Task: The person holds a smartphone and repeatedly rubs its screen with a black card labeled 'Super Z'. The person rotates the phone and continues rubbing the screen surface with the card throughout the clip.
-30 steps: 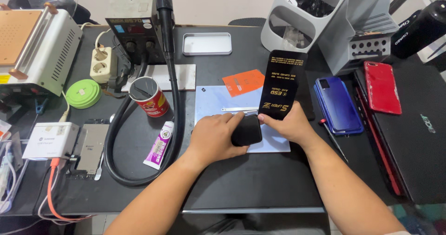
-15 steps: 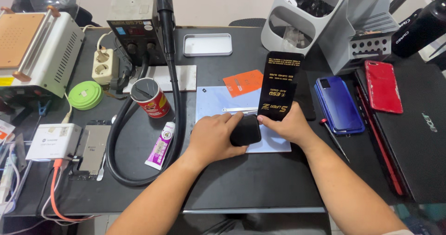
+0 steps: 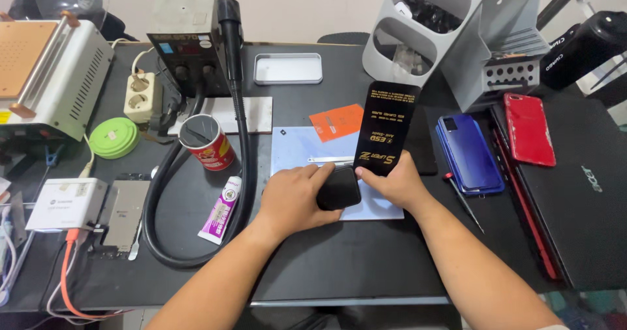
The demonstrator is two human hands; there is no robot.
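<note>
Over the pale mat [image 3: 297,152], the right hand [image 3: 395,185] props a black packet [image 3: 385,129] upright, fingers pinched on its lower edge. The left hand [image 3: 297,196] curls over a small dark phone [image 3: 338,188], which lies flat under the fingertips between both hands.

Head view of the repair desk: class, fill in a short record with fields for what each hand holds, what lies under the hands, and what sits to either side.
left hand: left hand rests on a small black device, covering its left part
right hand: right hand holds a long black packet with gold print, tilted up off the desk
under the hands: pale blue mat
left of the hands: glue tube, red can, black hose
right of the hands: blue phone, red phone, black laptop
surface: dark desk
</note>
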